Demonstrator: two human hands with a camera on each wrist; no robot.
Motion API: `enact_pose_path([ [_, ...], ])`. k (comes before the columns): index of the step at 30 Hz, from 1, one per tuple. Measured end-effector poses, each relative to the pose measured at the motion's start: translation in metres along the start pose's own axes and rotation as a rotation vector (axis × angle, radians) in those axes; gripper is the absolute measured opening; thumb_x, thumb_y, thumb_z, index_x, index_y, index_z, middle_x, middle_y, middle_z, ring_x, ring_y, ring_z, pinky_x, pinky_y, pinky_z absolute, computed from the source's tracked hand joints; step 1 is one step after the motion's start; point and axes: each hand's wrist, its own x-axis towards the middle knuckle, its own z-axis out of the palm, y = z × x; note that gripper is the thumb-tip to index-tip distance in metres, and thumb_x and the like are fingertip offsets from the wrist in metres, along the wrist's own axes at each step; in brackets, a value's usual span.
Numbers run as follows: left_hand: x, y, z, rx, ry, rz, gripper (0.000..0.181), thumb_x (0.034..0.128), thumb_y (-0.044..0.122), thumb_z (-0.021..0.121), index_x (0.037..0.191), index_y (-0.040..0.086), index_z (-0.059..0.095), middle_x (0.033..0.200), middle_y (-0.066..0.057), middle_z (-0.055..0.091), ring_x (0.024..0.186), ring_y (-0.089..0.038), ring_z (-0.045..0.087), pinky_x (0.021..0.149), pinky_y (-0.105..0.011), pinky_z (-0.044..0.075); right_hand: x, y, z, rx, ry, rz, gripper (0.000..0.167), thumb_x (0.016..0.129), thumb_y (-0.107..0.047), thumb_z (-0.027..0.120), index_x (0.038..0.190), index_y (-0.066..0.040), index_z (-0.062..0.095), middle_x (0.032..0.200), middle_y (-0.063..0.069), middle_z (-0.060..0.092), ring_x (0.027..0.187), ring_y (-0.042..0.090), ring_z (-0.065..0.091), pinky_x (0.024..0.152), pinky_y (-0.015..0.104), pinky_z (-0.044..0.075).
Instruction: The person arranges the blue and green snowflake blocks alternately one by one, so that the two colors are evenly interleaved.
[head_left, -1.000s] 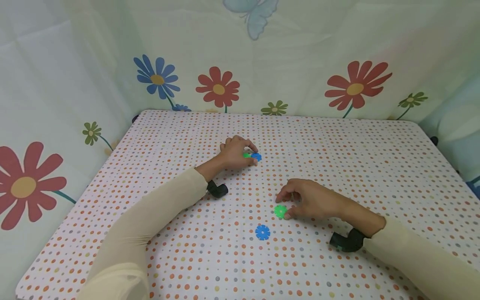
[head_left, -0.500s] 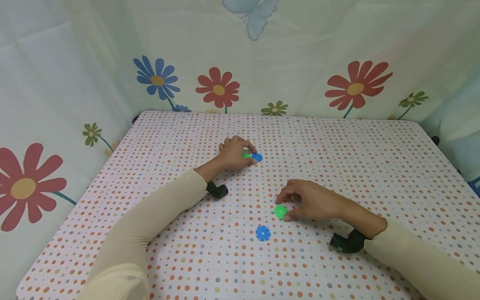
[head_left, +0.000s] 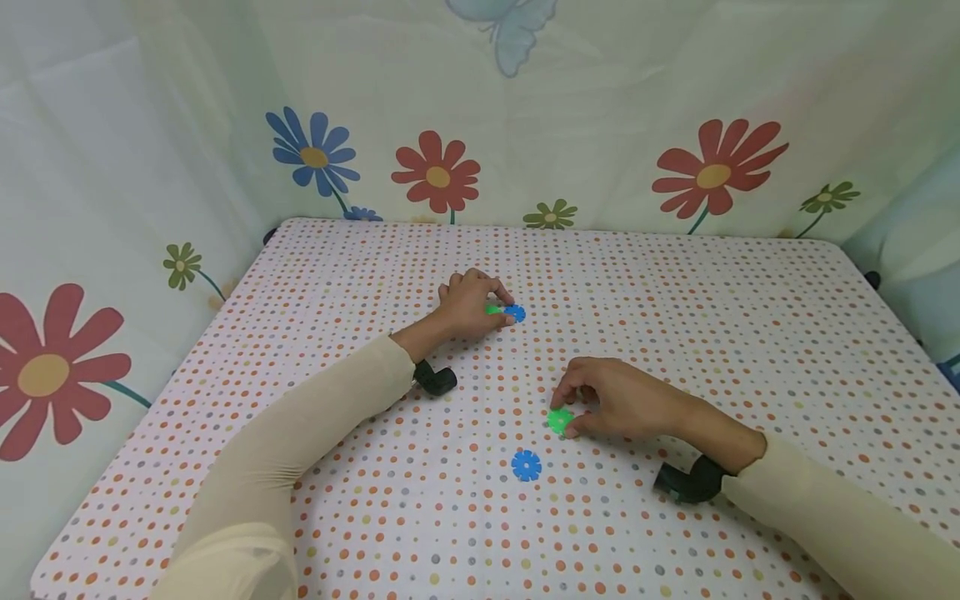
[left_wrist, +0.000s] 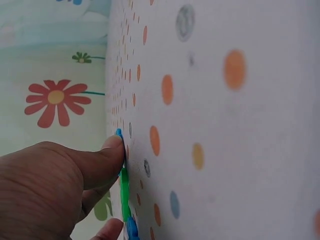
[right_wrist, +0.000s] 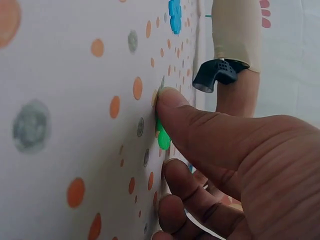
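R hand (head_left: 618,398) tighter abt grn disc (head_left: 557,421)

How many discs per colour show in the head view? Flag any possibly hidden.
Blue: 2 (far blue disc, near blue disc)
Green: 2 (far green disc, near green disc)
Total: 4
Possibly hidden: the left wrist view shows another blue edge by the left hand, perhaps a third blue disc.

My right grip (head_left: 628,400) has moved slightly to the left, and the green disc (head_left: 558,422) together with it.
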Motion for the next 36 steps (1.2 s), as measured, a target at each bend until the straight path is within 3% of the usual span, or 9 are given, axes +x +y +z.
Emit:
enact_pose_path([
  [11, -0.0004, -0.0008, 0.0003, -0.008, 0.0, -0.001, 0.027, 0.0918, 0.043, 0.068, 0.116, 0.031, 0.068, 0.141, -0.002, 0.042, 0.128, -0.03, 0.033, 0.104, -0.051, 0.023, 0.0031, -0.003, -0.0027, -0.018, -0.072, -0.017, 0.025, 0.08, -0.022, 0.083, 0.097, -0.024, 0.065, 0.092, -0.008, 0.056, 0.077, 0.009, 0.05, 0.069, 0.022, 0.045],
  [20, -0.0003, -0.0015, 0.0008, -0.009, 0.008, -0.006, 0.027, 0.092, 0.043, 0.068, 0.116, 0.031, 0.068, 0.142, -0.002, 0.042, 0.131, -0.03, 0.033, 0.107, -0.051, 0.022, 0.0015, -0.0023, -0.0006, -0.02, -0.062, -0.014, 0.03, 0.081, -0.022, 0.083, 0.098, -0.023, 0.059, 0.091, -0.009, 0.055, 0.079, 0.009, 0.049, 0.069, 0.022, 0.044],
  [27, -0.0013, -0.0015, 0.0009, -0.006, 0.016, 0.002, 0.027, 0.0922, 0.042, 0.068, 0.116, 0.031, 0.068, 0.142, -0.002, 0.042, 0.131, -0.031, 0.033, 0.106, -0.051, 0.023, 0.0, -0.0026, 0.0012, 0.059, -0.075, -0.117, 0.026, 0.085, -0.016, 0.079, 0.102, -0.024, 0.061, 0.093, -0.011, 0.059, 0.08, 0.008, 0.053, 0.071, 0.024, 0.048],
  [36, -0.002, -0.0013, 0.0007, 0.008, 0.014, 0.012, 0.026, 0.0926, 0.042, 0.067, 0.117, 0.031, 0.068, 0.142, -0.002, 0.042, 0.13, -0.031, 0.033, 0.104, -0.049, 0.025, -0.0017, 0.0018, 0.0005, 0.054, -0.082, -0.215, 0.024, 0.088, -0.02, 0.075, 0.111, -0.028, 0.071, 0.088, -0.015, 0.062, 0.073, 0.004, 0.05, 0.066, 0.021, 0.045],
])
